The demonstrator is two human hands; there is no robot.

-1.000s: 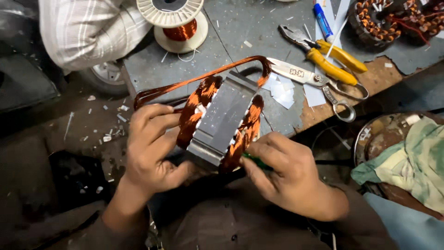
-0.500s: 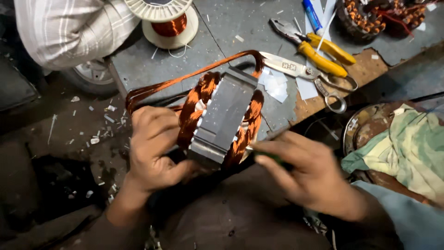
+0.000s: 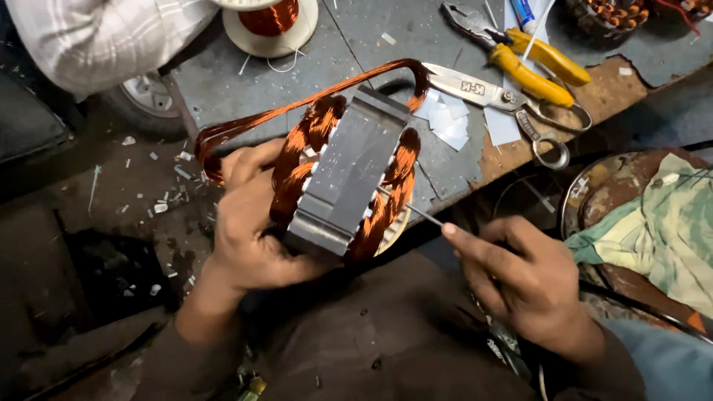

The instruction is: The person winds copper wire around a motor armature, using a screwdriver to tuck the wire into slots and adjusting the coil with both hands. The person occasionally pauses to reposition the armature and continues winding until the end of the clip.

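My left hand [image 3: 249, 223] grips a grey metal motor stator [image 3: 345, 174] wound with copper coils, held on edge above my lap. A long loop of copper wire [image 3: 297, 108] arcs from the stator out to the left. My right hand [image 3: 520, 278] is to the right of the stator, fingers pinched on a thin metal rod [image 3: 416, 212] whose tip points at the stator's copper winding.
On the grey bench [image 3: 401, 37] lie a copper wire spool [image 3: 269, 21], yellow-handled pliers [image 3: 520, 56], scissors [image 3: 512, 104], white paper scraps [image 3: 445, 119] and another wound stator [image 3: 616, 15]. Another person's striped sleeve [image 3: 96, 44] is at top left. A cloth [image 3: 661, 230] rests in a rusty round tray at right.
My right hand has drawn away from the stator to the right, and the thin rod shows between them. The stator stays in my left hand.
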